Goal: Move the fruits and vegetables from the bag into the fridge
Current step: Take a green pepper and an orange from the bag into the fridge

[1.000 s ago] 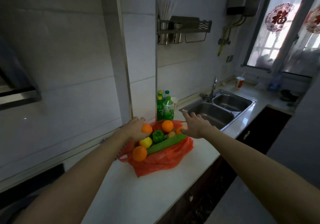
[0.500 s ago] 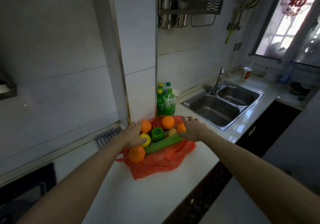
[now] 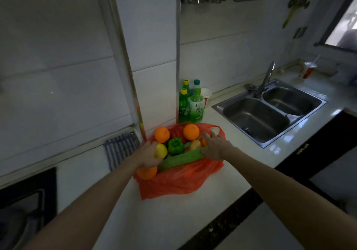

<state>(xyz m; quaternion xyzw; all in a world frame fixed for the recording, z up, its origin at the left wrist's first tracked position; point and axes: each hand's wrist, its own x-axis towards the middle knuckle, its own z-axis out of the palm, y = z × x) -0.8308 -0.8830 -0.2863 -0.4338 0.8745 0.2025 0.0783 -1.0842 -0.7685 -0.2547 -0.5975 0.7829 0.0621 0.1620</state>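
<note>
An orange-red plastic bag point(image 3: 183, 180) lies open on the white counter point(image 3: 154, 220). In it are three oranges point(image 3: 161, 134) point(image 3: 191, 132) point(image 3: 147, 173), a green pepper point(image 3: 175, 145), a yellow fruit point(image 3: 161, 150), a long green cucumber point(image 3: 179, 160) and a brownish fruit point(image 3: 195, 144). My left hand point(image 3: 146, 156) curls around the yellow fruit at the bag's left side, thumb on top. My right hand point(image 3: 216, 147) lies palm down with fingers spread over the cucumber's right end. No fridge is in view.
Green bottles point(image 3: 196, 105) and a paper cup stand against the wall just behind the bag. A double steel sink point(image 3: 257, 118) with a faucet point(image 3: 267, 77) is at the right. A striped blue rack point(image 3: 120, 147) and a dark stove point(image 3: 25, 201) are at the left.
The view has tilted down and come closer. My left hand has dropped from the far orange onto the yellow fruit. My right hand has come down onto the cucumber's end.
</note>
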